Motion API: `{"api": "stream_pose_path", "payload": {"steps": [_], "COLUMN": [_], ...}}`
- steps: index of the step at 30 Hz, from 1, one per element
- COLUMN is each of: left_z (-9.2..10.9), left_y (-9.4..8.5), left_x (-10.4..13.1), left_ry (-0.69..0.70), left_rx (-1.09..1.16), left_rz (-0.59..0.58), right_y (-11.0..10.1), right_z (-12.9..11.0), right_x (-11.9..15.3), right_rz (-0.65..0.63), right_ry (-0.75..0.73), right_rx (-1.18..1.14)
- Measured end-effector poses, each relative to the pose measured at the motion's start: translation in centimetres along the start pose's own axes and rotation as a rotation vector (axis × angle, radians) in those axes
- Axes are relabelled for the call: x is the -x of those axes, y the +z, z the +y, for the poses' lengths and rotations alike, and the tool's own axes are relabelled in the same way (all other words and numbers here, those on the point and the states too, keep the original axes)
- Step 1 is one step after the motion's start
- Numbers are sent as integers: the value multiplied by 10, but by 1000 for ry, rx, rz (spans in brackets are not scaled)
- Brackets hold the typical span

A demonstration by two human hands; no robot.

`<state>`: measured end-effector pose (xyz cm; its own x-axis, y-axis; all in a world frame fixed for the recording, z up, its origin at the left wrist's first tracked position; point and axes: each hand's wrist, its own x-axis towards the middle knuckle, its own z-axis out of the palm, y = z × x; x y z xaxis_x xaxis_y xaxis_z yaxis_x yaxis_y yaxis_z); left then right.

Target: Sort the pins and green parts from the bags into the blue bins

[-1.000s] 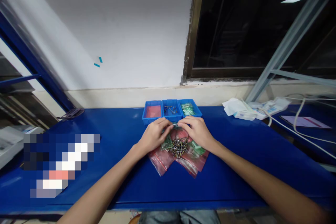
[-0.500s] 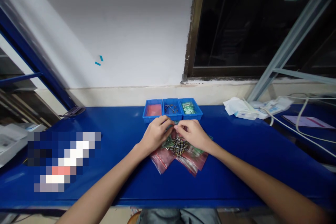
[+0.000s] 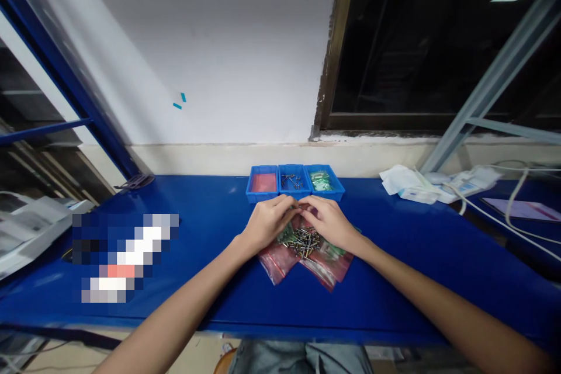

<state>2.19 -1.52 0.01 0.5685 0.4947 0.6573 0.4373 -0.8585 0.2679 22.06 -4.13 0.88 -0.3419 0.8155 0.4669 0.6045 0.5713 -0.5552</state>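
Screws (image 3: 305, 243) of shiny dark and brassy metal lie heaped on red translucent plastic zip bags (image 3: 277, 261) on the glossy blue table (image 3: 350, 315). At the heap's far edge, the bare left hand (image 3: 268, 222) and right hand (image 3: 331, 223) curl their fingers inward, tips meeting; whether they pinch anything cannot be told. Just beyond, three blue rectangular plastic trays (image 3: 263, 197) stand side by side, holding flat pink sheets (image 3: 264, 182), dark metal pieces (image 3: 291, 182) and green packets (image 3: 321, 180).
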Motion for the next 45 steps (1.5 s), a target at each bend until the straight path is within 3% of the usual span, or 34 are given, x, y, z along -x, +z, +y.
{"api": "stream_pose_path", "payload": {"steps": [8,12,18,25,30,32,36,45], "left_z": [0,1,-7,-17,-12,-10,-7,-7], "left_y": [-4,-5,-10,-21,-19,-17,-13,-8], "left_x": [-2,-3,-7,-8,-6,-6,-5,-4], "left_ry": [-12,-20,-172,-171,-143,-107,-69,-29], "left_rx": [77,109,75,-114,-239,-260,-272,-305], "left_rz": [53,72,136,68,-143,-212,-260,-322], "right_y": [2,2,-10,-5,-12,-19,-27,-29], "right_z": [2,2,13,25,10,7,7,7], "right_x": [-1,-3,-28,-63,-36,-20,4,9], "right_rz": [94,103,43,14,-11,-121,-337,-376], "right_ry": [-4,-76,-191,-84,-128,-141,-161,-174], "right_rx": [-73,-11,270,584,562,462,335,298]}}
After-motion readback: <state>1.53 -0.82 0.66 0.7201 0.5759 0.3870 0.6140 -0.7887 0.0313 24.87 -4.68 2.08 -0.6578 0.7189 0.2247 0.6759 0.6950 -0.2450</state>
